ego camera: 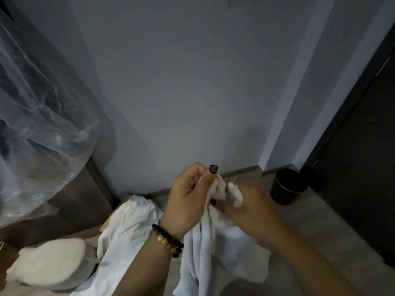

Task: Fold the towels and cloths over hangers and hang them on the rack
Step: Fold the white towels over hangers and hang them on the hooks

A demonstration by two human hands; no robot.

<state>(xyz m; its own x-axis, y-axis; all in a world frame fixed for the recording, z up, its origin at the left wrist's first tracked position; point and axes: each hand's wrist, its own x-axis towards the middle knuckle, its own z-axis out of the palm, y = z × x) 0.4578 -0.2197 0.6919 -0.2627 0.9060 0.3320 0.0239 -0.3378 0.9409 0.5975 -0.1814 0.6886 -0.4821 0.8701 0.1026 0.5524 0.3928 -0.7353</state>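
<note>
White terry, soft and limp, is what you're working with: the towel [205, 248] is sagging in loose folds from your hands, so it's going to flop wherever it isn't held. Judging by that droop, it's light; taking it by the corners of the top edge looks best. Your left hand [188, 199] is pinching the bunched top, thumb up, and your right hand [252, 208] is gripping the same bunch just beside it. It's hanging above the floor [320, 236], near another white cloth [128, 227] lying heaped at lower left.
</note>
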